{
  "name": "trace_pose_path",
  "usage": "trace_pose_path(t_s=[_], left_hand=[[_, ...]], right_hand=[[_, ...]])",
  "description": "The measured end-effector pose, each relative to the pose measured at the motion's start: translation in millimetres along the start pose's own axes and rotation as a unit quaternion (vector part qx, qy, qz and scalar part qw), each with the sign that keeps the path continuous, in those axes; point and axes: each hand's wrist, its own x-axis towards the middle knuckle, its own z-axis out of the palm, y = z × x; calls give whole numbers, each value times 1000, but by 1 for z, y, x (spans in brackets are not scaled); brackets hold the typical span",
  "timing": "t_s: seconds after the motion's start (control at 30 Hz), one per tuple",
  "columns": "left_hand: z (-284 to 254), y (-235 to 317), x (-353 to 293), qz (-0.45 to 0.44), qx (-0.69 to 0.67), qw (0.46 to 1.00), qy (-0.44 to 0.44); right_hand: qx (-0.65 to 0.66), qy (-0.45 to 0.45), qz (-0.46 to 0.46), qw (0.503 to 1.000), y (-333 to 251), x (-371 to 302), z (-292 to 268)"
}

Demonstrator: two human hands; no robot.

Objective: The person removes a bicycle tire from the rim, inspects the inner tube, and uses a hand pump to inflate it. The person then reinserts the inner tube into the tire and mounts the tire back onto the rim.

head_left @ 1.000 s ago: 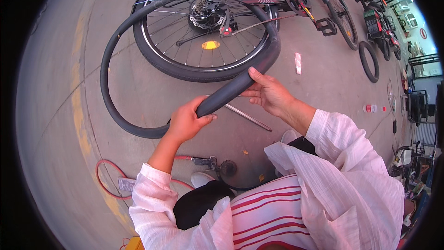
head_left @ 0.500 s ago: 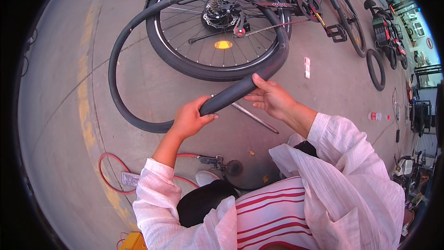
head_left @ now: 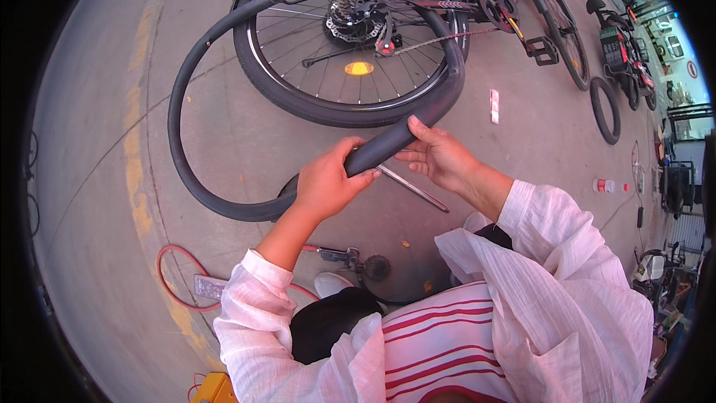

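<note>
A thick black inner tube (head_left: pixel 389 142) forms a big loop, passing in front of the bicycle's rear wheel (head_left: pixel 317 110). My left hand (head_left: pixel 328 183) is wrapped round its near stretch, thumb on top and fingers going beneath. A little to the right, my right hand (head_left: pixel 453 166) pinches the same stretch, its thumb on the upper side and the fingers curled below. Between the hands the tube looks smooth and plump. Under it, a slim metal rod (head_left: pixel 418 192) lies on the floor, partly hidden. The left part of the loop hangs in a wide curve.
Below my left forearm lies an inflator gun (head_left: pixel 339 255) with a gauge and a red hose (head_left: pixel 165 283). A yellow box (head_left: pixel 216 388) sits at lower left. At right are a loose tyre (head_left: pixel 605 110), a bottle (head_left: pixel 604 186), a white-and-red packet (head_left: pixel 494 106) and other bikes.
My left hand has slid to the right along the tube, closer to my right hand. The loop's left side has bulged slightly outward. My right hand stays almost where it was.
</note>
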Motion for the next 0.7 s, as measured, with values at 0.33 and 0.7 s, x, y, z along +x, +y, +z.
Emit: trace_pose_path(t_s=[0.33,0.7], left_hand=[[13,5,0,58,-75,989,117],[11,6,0,24,-24,999,32]], right_hand=[[15,15,-4,1000,-3,-10,0],[-6,11,-7,1000,0,-8,-20]])
